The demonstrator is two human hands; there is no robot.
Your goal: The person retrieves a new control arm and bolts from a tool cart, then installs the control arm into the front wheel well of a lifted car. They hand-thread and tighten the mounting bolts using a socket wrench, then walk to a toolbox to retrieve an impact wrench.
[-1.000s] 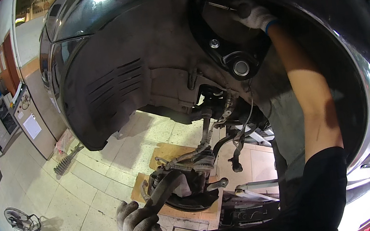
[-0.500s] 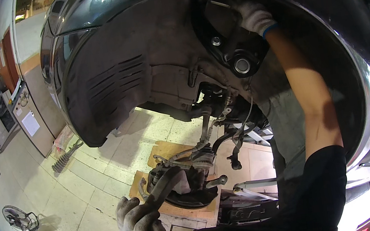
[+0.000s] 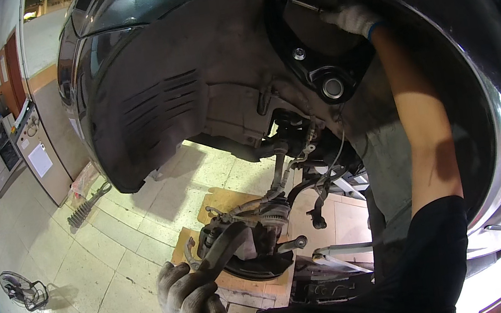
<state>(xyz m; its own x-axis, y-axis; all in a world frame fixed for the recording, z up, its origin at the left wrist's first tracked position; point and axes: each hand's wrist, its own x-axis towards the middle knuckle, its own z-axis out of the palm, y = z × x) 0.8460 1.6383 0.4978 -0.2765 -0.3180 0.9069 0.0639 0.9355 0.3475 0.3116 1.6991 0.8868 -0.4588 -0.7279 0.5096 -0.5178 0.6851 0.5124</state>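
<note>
High in the wheel well, my right hand [image 3: 354, 19], in a grey-white knit glove, is closed round a thin silver metal rod [image 3: 306, 5], possibly a long bolt. The rod lies within the curve of a black suspension control arm [image 3: 291, 34], which has a round metal-centred fitting at its lower end. My left hand [image 3: 191, 300], gloved too, is low at the front. Its fingers are wrapped round a dark, slightly curved flat bar [image 3: 225, 248], whose exact kind I cannot make out. The bar points up and right in front of the wheel hub assembly [image 3: 265, 260].
Cardboard [image 3: 215, 200] lies under the hub assembly. A dark wheel-well liner [image 3: 170, 84] and the fender surround the work. A coil spring strut [image 3: 88, 206] and a fan [image 3: 24, 289] are on the tiled floor at left. Silver metal legs [image 3: 344, 251] stand right of the hub.
My right hand has moved slightly right, and the rod now slants a little more downward. The control arm appears slightly farther right. My left hand still grips the bar in nearly the same place.
</note>
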